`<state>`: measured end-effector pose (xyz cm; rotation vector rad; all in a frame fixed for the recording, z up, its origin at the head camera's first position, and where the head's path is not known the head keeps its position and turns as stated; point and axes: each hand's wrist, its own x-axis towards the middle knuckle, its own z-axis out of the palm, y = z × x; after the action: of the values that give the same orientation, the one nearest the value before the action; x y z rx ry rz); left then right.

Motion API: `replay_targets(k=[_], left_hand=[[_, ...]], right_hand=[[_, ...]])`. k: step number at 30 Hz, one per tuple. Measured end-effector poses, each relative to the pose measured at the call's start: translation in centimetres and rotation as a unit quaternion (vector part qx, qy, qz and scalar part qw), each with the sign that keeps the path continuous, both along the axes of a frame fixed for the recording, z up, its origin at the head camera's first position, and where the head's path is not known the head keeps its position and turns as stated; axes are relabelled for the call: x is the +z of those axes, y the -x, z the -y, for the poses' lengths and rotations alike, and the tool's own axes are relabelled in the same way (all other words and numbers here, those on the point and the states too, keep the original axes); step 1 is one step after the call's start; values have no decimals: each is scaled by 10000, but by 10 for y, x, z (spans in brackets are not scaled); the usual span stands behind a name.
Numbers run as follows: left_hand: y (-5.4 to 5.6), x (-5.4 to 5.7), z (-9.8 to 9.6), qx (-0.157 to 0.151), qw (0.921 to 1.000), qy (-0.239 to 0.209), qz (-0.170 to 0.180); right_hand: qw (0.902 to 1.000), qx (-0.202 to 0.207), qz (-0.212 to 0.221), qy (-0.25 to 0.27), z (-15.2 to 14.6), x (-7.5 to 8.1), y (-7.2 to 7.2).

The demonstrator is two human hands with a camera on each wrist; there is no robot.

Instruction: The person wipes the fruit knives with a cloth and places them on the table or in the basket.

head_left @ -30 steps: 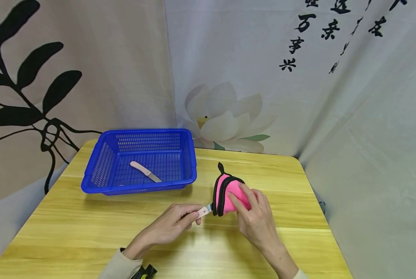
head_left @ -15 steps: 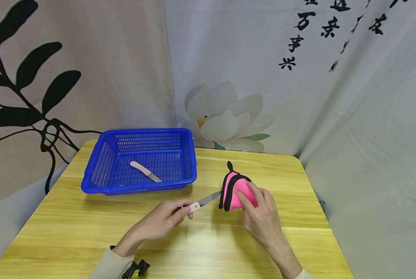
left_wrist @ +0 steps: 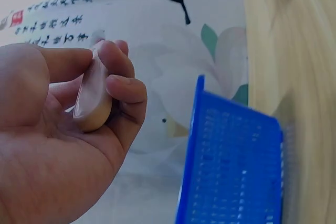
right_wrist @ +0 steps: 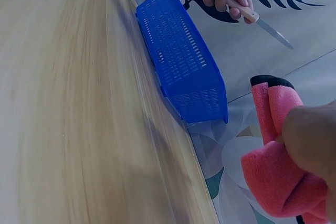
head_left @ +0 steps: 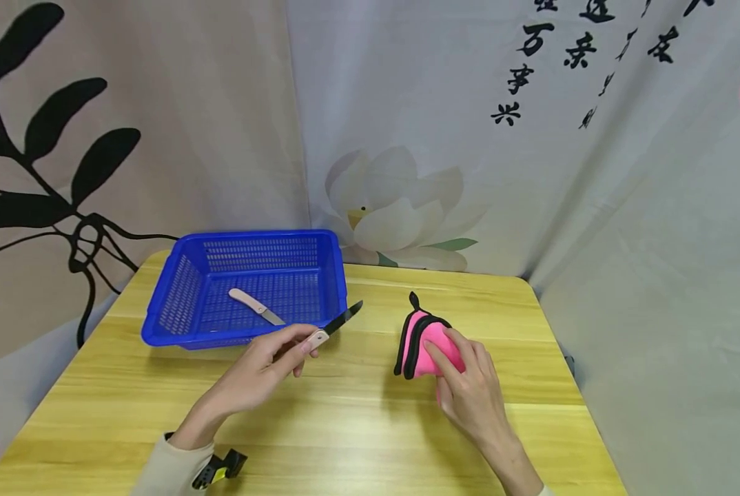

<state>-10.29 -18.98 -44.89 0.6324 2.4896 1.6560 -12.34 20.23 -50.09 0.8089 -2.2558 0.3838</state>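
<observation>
My left hand [head_left: 255,372] grips a small knife [head_left: 316,339] by its pale pink handle, blade pointing up and right just past the basket's front right corner. In the left wrist view the knife handle [left_wrist: 93,95] lies between thumb and curled fingers; the blade is hidden there. My right hand [head_left: 478,389] holds a folded pink cloth [head_left: 441,344] with black edging and a small black loop, raised over the right half of the table. The right wrist view shows the cloth [right_wrist: 273,182] bunched under the fingers, apart from the knife blade [right_wrist: 275,34].
A blue plastic basket [head_left: 258,235] stands at the back left of the wooden table [head_left: 357,441]. A second pink-handled knife [head_left: 250,301] lies inside it. Printed curtains [head_left: 221,103] hang behind the table and along its right side.
The knife blade was inside the cloth's fold and came out. My left hand then carried the knife left and up towards the basket. The right hand with the cloth shifted slightly right.
</observation>
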Motion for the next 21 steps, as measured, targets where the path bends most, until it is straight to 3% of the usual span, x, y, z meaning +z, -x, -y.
replay_targets(k=[10,21], left_hand=[[7,11,24,861,9942,454,-465],[20,17,37,1279,9846,916,-764]], right_hand=[[9997,59,115,206,-3,2,-5],[9991,114,203,366,-7,5,-15]])
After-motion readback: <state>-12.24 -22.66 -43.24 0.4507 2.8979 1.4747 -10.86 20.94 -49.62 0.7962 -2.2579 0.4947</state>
